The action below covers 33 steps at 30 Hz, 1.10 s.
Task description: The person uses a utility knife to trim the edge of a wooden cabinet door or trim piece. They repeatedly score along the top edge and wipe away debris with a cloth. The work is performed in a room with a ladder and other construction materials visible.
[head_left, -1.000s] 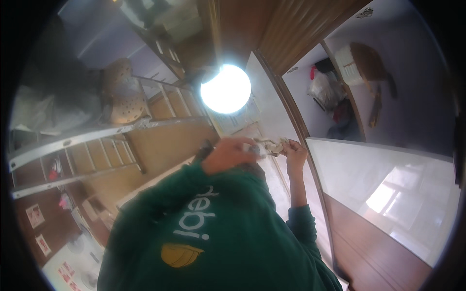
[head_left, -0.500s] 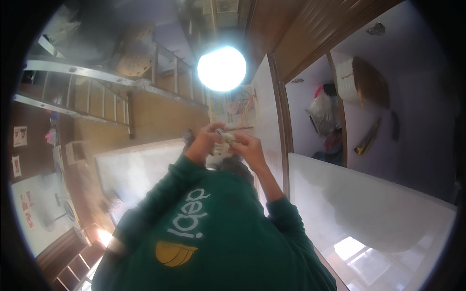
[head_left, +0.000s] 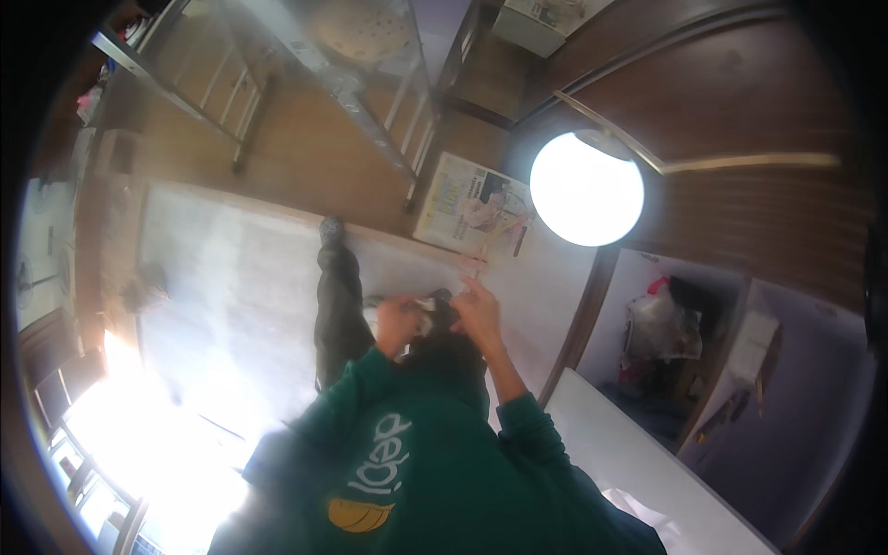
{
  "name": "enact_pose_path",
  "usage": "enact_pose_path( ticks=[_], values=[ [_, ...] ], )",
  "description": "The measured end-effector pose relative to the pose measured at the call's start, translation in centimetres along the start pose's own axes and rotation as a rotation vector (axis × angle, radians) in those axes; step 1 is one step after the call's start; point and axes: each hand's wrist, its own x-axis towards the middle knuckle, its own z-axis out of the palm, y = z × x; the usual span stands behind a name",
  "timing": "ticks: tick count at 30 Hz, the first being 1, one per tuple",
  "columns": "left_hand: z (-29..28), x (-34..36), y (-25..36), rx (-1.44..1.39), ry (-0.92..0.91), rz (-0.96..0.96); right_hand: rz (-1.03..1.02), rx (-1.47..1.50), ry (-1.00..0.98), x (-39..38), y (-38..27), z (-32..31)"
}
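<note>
In front of my waist, my left hand [head_left: 398,324] is closed on a whitish crumpled piece [head_left: 426,320], which looks like a cloth or soft scrap; blur hides its exact kind. My right hand [head_left: 478,313] is a short way to the right, its fingers bent together. A thin, light sliver shows at its fingertips, too small to name. Both forearms come up in green sleeves. Below the hands are dark trousers, with one leg [head_left: 339,305] stretched forward over a pale panel [head_left: 231,245].
A metal ladder [head_left: 344,92] stands ahead to the left. Printed paper [head_left: 462,208] lies beyond my hands. A bright round lamp [head_left: 587,190] glows at the right, near brown wood panelling [head_left: 740,208]. An open cupboard holds plastic bags [head_left: 661,324]; a white board [head_left: 647,453] lies below it.
The view has swung, bringing the pale panel and my leg into sight. My hands were together at the whitish piece; now the right hand is apart from it and both are lower.
</note>
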Motion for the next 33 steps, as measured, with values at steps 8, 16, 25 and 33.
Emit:
enact_pose_path(
  ticks=[8, 16, 25, 33],
  values=[
    [-7.8, 7.9, -17.1, -0.103, -0.174, -0.189, 0.322, -0.007, 0.028, 26.0, 12.5, 2.3],
    [-6.8, 11.8, -19.1, -0.219, -0.329, -0.59, 0.182, -0.034, 0.109, 44.4, 18.9, 5.3],
    [-5.8, 12.0, -16.7, -0.249, -0.217, -0.758, 0.166, -0.287, 0.36, 51.4, 20.9, 6.4],
    [-4.6, 11.1, -20.7, -0.353, -0.145, -0.487, -0.081, -0.324, 0.601, 40.8, 18.1, 8.4]
  ],
)
